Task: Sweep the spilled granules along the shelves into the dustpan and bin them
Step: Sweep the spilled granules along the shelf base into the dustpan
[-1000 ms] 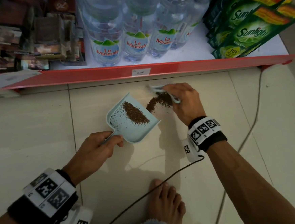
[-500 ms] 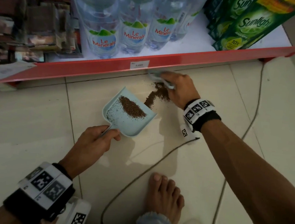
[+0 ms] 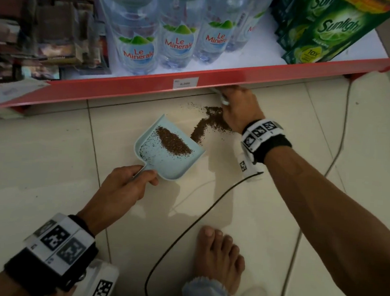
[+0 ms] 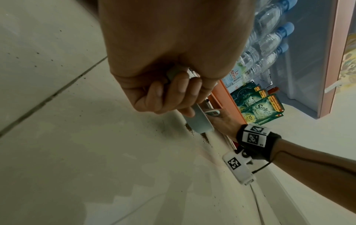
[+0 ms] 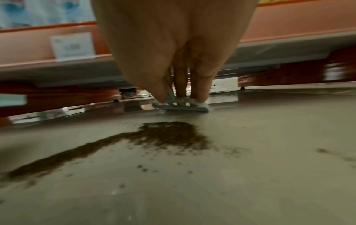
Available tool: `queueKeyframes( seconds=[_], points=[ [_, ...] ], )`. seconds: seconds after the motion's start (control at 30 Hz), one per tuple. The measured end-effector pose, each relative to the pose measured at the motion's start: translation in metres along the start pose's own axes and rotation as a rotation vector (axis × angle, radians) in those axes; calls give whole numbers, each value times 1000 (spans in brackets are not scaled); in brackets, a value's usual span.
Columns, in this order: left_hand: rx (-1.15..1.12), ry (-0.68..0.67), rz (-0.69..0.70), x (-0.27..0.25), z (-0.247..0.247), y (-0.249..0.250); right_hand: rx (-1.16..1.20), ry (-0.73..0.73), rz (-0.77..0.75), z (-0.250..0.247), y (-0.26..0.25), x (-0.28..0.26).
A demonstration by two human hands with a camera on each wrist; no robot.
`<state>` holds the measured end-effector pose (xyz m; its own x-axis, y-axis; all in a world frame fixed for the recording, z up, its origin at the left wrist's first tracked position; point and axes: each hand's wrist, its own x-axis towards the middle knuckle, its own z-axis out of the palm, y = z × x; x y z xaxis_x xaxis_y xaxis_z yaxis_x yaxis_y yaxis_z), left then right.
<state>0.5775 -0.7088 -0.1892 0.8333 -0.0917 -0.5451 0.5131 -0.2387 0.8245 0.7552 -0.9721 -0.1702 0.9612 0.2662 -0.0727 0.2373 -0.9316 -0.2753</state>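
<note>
Since half a second ago your right hand has pushed farther up the frame, carrying the small brush off the heap of granules to the red lip of the shelf; the dustpan has stayed where it was.

The tiled floor fills the lower two thirds of the head view, with the shelf running across the upper part. Water bottles stand at upper centre on it, green detergent packs at upper right, and a white price tag sits on its lip just left of your right hand. Your bare foot is at bottom centre, with a dark cable curving past it.

The pale blue dustpan lies on the floor at centre frame, mouth toward the upper right. Your left hand has its fingers wrapped round the handle. Inside the pan lies a brown band of granules, with specks scattered toward its back wall.

The loose granules still on the floor run from the pan's mouth up to a wider patch beside your right wrist. In the right wrist view your fingertips pinch the brush, its head down on the floor beyond that patch, under the shelf edge.
</note>
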Motion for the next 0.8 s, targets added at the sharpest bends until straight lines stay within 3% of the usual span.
queueKeyframes(
  seconds=[0.13, 0.23, 0.37, 0.5, 0.6, 0.8],
  points=[
    [0, -1, 7, -1, -1, -1, 129, -114, -334, -5, -23, -9],
    [-16, 5, -14, -5, -3, 0, 84, -224, -439, -21, -18, -23],
    [-31, 7, -4, -7, -6, -2, 87, -118, -395, -42, 9, -29],
    [-10, -3, 10, -5, -3, -4, -8, 70, -135, -44, 36, -20],
    [-15, -23, 20, -4, 0, 1, -82, 79, 5, -29, 30, -19],
    [-24, -18, 5, -5, 2, 6, 68, -82, -184, -18, 2, -51]
  ],
)
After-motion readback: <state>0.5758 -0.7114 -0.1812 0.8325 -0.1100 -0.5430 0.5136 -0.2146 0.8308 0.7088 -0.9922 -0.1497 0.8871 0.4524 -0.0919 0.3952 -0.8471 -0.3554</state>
